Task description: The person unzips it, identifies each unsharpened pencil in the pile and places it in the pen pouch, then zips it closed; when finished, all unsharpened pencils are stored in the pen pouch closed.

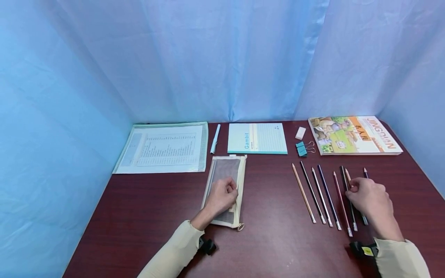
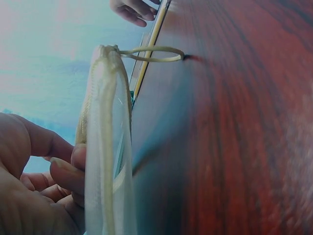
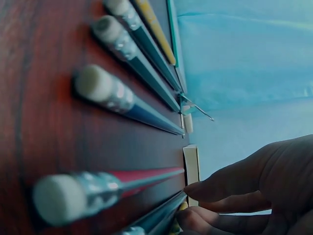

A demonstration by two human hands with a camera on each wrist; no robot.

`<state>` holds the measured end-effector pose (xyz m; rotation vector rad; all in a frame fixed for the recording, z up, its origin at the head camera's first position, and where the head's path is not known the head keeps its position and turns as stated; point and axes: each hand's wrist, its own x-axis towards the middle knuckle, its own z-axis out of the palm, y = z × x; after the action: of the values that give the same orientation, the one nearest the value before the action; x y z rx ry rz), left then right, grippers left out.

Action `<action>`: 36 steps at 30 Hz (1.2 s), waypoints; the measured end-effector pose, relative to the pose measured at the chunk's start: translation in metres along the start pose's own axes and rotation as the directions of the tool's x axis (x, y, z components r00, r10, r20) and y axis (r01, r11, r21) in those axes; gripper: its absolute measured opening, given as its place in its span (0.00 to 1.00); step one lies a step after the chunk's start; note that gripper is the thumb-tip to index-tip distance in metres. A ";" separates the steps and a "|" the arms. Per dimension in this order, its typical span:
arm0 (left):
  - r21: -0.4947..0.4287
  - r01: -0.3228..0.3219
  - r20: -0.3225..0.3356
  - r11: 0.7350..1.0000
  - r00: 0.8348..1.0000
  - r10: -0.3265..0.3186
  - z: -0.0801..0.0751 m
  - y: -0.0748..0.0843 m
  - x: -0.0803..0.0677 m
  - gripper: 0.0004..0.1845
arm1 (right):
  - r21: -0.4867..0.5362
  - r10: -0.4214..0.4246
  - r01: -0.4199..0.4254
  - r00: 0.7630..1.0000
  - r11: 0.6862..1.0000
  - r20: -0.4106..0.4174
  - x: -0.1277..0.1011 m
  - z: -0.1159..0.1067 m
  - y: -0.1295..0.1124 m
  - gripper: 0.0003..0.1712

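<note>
A mesh zip pencil pouch (image 1: 224,170) with cream edging lies flat in the head view. My left hand (image 1: 222,195) is over its middle, thumb and finger pinching the zip-side edge (image 2: 100,107); a ring pull (image 2: 156,54) hangs at the pouch's near end. At the right, several sharpened pencils with white erasers lie side by side, points away from me. My right hand (image 1: 373,199) pinches a tan pencil (image 1: 348,174) between thumb and finger. Left of it lie a black pencil (image 1: 352,216) and a red pencil (image 3: 146,176); a dark pencil (image 1: 366,172) is partly hidden under the hand.
Along the back lie a clear document folder (image 1: 160,148), a white pen (image 1: 215,139), a Gambit notebook (image 1: 257,138), a white eraser (image 1: 300,133), teal binder clips (image 1: 301,149) and a thick book (image 1: 354,135). Blue curtains (image 1: 222,58) close off the table's back and sides.
</note>
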<state>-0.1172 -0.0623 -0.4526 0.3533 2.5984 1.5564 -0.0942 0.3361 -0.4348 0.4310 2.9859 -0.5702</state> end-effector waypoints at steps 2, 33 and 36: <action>0.002 0.002 0.001 1.000 1.000 -0.002 0.000 0.000 0.000 0.05 | -0.016 0.001 -0.001 1.000 1.000 0.012 0.000 0.001 -0.001 0.15; 0.017 -0.005 -0.009 1.000 1.000 0.005 0.001 -0.002 0.000 0.06 | 0.334 -0.127 0.075 0.983 0.939 0.135 0.003 -0.002 -0.038 0.29; 0.009 -0.004 -0.004 1.000 1.000 0.004 0.001 -0.002 0.000 0.06 | 0.509 -0.172 0.031 0.957 0.860 0.232 0.000 0.009 -0.053 0.31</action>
<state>-0.1177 -0.0619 -0.4547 0.3568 2.6100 1.5483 -0.1091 0.2860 -0.4243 0.1942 2.5788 -1.3143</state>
